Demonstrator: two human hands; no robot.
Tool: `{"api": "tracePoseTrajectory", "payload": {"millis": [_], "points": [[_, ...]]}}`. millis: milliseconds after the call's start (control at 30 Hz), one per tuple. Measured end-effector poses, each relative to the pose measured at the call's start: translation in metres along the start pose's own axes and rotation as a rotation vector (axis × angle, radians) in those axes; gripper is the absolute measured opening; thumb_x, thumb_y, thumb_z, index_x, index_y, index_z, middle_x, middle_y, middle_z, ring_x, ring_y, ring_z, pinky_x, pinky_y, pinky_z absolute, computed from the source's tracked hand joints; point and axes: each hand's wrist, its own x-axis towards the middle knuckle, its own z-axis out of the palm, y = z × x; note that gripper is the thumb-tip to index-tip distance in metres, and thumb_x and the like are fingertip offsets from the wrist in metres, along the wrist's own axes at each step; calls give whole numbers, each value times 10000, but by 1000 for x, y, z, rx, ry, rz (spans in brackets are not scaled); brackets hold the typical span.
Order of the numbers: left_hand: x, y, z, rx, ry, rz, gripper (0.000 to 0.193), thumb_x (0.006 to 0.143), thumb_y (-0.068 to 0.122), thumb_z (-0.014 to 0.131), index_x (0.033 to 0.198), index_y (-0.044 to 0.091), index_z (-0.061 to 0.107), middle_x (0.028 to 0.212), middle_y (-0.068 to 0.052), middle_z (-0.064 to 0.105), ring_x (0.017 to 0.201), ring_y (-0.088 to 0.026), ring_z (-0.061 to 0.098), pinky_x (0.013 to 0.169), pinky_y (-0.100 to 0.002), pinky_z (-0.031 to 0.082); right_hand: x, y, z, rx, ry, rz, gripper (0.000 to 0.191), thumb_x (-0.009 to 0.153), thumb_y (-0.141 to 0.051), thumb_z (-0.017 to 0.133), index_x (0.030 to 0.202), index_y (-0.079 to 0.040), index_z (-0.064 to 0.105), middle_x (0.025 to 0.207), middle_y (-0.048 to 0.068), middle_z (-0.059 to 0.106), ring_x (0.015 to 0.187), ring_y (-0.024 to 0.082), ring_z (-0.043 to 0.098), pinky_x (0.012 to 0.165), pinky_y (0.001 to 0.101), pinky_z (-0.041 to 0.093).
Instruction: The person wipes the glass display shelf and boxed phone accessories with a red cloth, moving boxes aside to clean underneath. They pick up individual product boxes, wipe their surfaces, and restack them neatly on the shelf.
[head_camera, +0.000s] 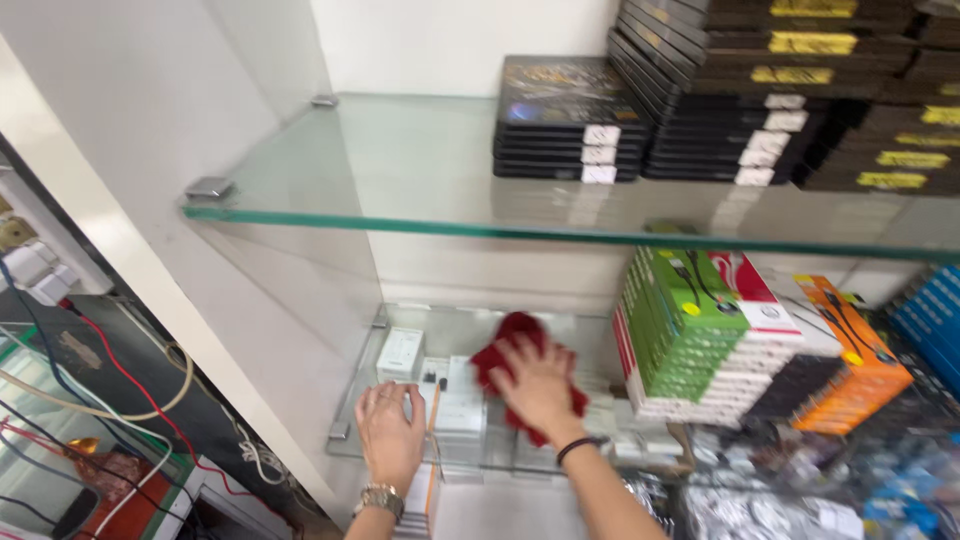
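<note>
Red cloth: a crumpled dark-red rag (520, 365) lies under my right hand on the lower glass shelf, bunched, with one lobe pushed up toward the back wall.
Right hand: my right hand (540, 390) lies flat on the rag, fingers spread and pressing down rather than curled round it; a dark band sits at the wrist.
Left hand: my left hand (390, 430) rests palm down at the front left of the same shelf, fingers apart and clamped on nothing, a metal watch at the wrist.
Shelf: the lower glass shelf (345, 440) is held by small metal clips at the white side wall.
Near the hands: small white boxes (445, 400) lie between my hands, one more white box (400, 352) stands just behind my left hand.
Risk one: I judge that a sideways sweep of the rag could push the small white boxes off the front edge, since they sit close to it.
Risk two: the stack of green and white boxes (685, 335) stands just to the right of the rag; a push that way could nudge or tip it.
Risk three: leaning hard on the glass with both palms could strain it at the clips.
Above: an upper glass shelf (400, 170) carries stacks of flat black boxes (570, 120).
</note>
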Motion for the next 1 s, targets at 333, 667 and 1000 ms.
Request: {"api": "tracePoseTrajectory", "payload": {"millis": [333, 667, 1000], "points": [[-116, 94, -2, -586, 197, -159, 403, 998, 134, 570, 1377, 2, 534, 1340, -179, 605, 1247, -327, 510, 1082, -464, 351, -191, 95, -83, 576, -56, -124, 366, 893, -201, 678, 1253, -134, 688, 1208, 153, 712, 1150, 330, 629, 999, 430, 481], [-318, 174, 48, -690, -1004, -662, 1017, 903, 451, 839, 1611, 97, 201, 1552, -145, 380, 1467, -233, 361, 1196, -375, 329, -311, 223, -126, 1908, 228, 771, 442, 962, -351, 565, 1311, -86, 627, 1107, 92, 732, 879, 233, 692, 737, 384, 560], [-317, 207, 14, -874, -527, -700, 659, 871, 383, 696, 1388, 25, 498, 1245, -179, 746, 1096, -242, 733, 941, -361, 586, -398, 128, -94, 1315, -38, 631, 549, 963, -366, 605, 1471, -167, 545, 1155, 112, 768, 951, 284, 662, 846, 404, 525]]}}
